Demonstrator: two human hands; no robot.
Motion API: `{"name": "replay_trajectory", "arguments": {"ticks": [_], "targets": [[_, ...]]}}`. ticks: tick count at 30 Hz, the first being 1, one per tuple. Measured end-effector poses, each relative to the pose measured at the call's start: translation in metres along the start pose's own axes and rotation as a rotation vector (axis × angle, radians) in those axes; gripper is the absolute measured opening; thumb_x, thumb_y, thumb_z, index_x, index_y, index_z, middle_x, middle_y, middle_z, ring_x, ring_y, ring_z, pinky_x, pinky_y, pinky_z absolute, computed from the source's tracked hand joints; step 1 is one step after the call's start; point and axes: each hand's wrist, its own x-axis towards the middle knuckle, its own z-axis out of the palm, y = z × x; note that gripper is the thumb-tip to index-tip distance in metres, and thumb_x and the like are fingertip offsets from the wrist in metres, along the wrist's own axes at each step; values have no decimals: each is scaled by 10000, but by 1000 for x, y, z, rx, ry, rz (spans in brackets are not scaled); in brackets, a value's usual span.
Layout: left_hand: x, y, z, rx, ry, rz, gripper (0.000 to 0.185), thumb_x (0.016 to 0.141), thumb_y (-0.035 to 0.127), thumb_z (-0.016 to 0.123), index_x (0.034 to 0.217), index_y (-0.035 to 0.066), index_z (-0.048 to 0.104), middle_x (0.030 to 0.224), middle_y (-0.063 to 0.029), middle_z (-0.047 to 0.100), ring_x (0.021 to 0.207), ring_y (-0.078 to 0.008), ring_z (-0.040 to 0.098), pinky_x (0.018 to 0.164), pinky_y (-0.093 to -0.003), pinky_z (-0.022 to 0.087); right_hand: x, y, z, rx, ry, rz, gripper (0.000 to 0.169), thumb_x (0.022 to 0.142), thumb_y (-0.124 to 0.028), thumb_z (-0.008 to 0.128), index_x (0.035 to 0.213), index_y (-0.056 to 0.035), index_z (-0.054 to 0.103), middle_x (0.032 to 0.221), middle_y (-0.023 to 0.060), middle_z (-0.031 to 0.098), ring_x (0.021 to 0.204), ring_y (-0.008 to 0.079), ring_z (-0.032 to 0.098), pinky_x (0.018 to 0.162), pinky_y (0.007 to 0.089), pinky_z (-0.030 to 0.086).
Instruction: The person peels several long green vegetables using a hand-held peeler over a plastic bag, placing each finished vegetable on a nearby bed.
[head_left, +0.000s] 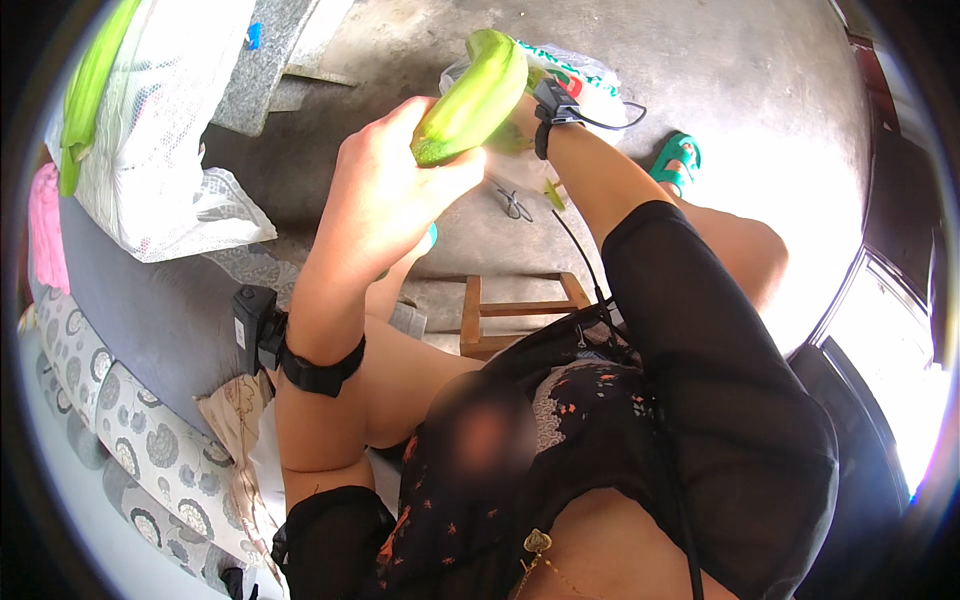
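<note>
My left hand (382, 172) grips a pale green, elongated gourd (480, 94) near its lower end, raised and tilted to the upper right. Lengthwise light streaks run along its skin. My right hand (526, 114) is just behind the gourd and mostly covered by it, so whether its fingers hold anything cannot be made out. A white plastic bag (600, 90) with green printing lies on the floor beyond that hand. Some blurred green matter shows below the gourd, between it and the bag. A small green scrap (553, 193) sits below my right wrist.
Another long green gourd (94, 90) rests on a white lace cloth (169, 127) at the left. A wooden stool frame (525, 308) stands before me. A dark cord (514, 205) lies on the concrete floor (735, 67). Stone slabs (259, 71) are at upper left.
</note>
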Motion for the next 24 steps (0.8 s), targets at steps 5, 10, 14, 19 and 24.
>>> {"name": "replay_trajectory", "arguments": {"ticks": [5,10,14,19,24], "targets": [[0,-5,5,75,-7,39,406,772,293,738,1009,-23,645,845,-211,686,762,-327,682,747,-387,532,2,16,-22,316,-129,-66,256,904,-254,627,924,-9,701,817,99,711,684,188,696,567,296,539],[-2,-5,7,139,-25,42,434,782,328,722,1021,-27,650,838,-225,678,775,-335,682,745,-410,525,-70,31,-57,550,-205,-59,265,888,-251,642,908,3,714,812,104,719,643,169,701,514,264,532],[-7,3,12,137,18,119,437,786,329,725,1032,-26,657,865,-224,686,800,-338,683,763,-408,525,-135,41,-61,499,-225,50,264,863,-274,684,1003,-57,738,891,82,728,737,140,703,591,220,527],[-10,-1,17,134,10,147,448,787,330,746,1047,-25,667,921,-226,699,863,-336,694,798,-392,530,-141,67,-16,271,-104,-334,353,847,-245,657,961,88,683,805,139,742,669,186,718,579,283,547],[-10,1,17,157,-6,151,445,788,324,755,1056,-21,671,927,-227,701,881,-332,697,812,-391,530,-151,50,-27,449,-58,-20,229,870,-161,666,902,63,703,826,94,729,730,145,705,612,264,527]]}}
